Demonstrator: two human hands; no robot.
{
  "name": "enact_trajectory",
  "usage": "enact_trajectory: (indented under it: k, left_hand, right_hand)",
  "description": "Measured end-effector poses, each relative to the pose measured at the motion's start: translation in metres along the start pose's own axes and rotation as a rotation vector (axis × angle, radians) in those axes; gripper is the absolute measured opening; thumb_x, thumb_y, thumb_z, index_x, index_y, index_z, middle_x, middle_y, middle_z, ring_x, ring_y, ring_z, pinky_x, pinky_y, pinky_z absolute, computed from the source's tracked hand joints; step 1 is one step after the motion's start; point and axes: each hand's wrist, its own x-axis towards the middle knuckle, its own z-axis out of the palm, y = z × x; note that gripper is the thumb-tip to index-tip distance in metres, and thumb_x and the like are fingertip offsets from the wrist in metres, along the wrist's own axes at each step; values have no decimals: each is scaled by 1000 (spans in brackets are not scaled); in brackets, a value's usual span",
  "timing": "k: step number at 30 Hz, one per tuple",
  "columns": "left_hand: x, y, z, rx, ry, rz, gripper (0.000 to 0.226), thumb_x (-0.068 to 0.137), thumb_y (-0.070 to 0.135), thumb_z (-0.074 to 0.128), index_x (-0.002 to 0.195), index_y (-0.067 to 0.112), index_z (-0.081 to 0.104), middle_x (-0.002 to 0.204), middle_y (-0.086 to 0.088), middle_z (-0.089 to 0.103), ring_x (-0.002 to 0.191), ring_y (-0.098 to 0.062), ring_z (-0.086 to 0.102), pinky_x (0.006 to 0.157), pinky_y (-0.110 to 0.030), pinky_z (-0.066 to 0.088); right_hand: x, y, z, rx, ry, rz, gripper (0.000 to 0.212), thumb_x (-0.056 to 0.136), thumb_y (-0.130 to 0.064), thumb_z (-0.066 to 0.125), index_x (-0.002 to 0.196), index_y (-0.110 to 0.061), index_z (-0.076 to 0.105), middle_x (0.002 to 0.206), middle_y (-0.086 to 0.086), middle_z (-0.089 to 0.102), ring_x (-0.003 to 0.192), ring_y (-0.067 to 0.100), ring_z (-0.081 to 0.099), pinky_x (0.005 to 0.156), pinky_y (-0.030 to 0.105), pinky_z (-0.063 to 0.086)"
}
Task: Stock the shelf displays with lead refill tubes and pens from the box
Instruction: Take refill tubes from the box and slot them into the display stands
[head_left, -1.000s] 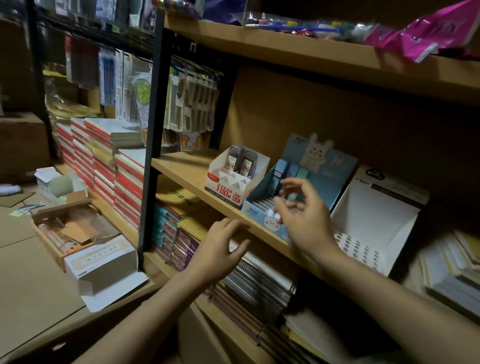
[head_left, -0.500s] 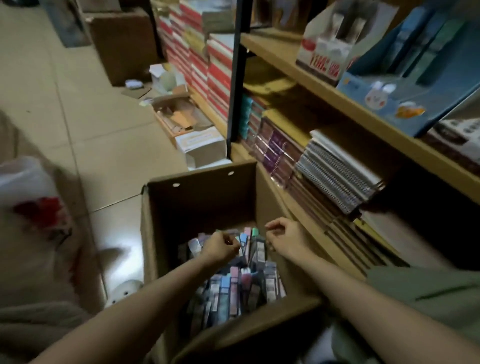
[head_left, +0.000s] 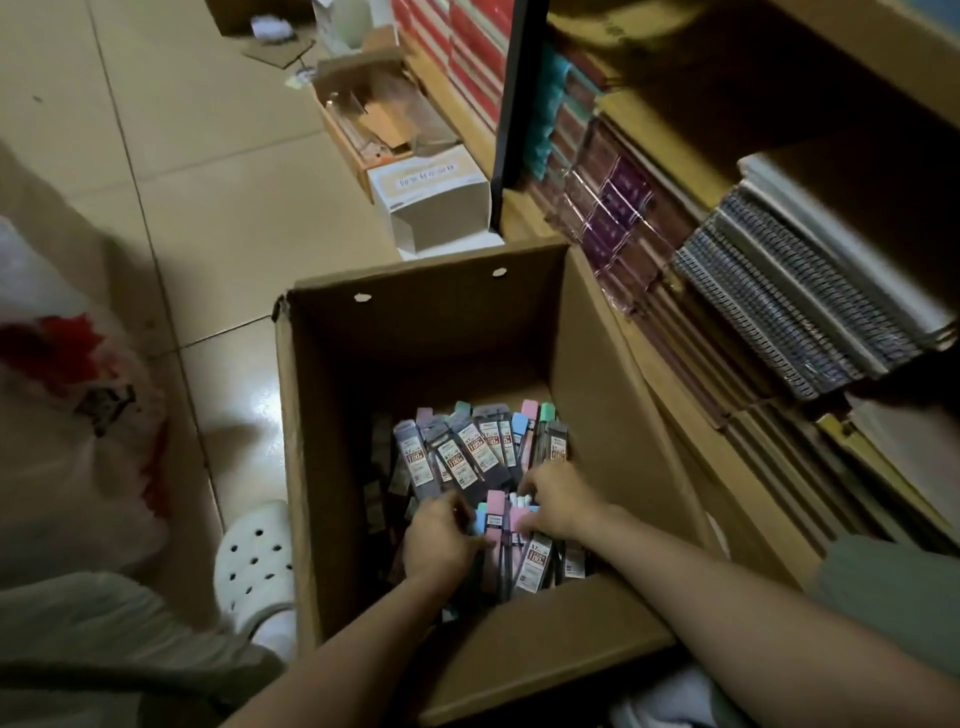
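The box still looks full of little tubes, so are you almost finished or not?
Not nearly. The cardboard box holds a thick layer of lead refill tubes, so plenty is left to shelve. In hand: the left hand and right hand are both down among the tubes, gathering some; I can't tell if either has gripped any. What's already done can't be judged, since the shelf displays are out of view.

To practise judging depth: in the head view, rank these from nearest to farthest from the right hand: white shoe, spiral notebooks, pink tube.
1. Pink tube, beside the right hand in the box.
2. White shoe, left, on the floor.
3. Spiral notebooks, upper right, on the shelf.
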Motion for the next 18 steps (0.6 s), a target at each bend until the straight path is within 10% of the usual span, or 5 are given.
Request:
enact_trajectory:
  k: [5, 18]
  left_hand:
    - [0, -7, 7, 7, 115, 24, 42, 69, 29, 85, 94, 20, 52, 102, 6, 56, 92, -16, 58, 83, -37, 54]
    - [14, 2, 6, -122, 218, -16, 23, 84, 36, 73, 96, 19, 62, 95, 5, 63, 86, -12, 60, 73, -29, 52]
  right_hand:
    - [11, -5, 14, -69, 69, 54, 44, 85, -52, 67, 108, -14, 68, 108, 1, 69, 98, 17, 65, 76, 29, 50]
    - [15, 7, -4, 526, 191, 193, 10, 83, -24, 76, 77, -17, 71, 78, -7, 67, 68, 4, 61, 60, 18, 47]
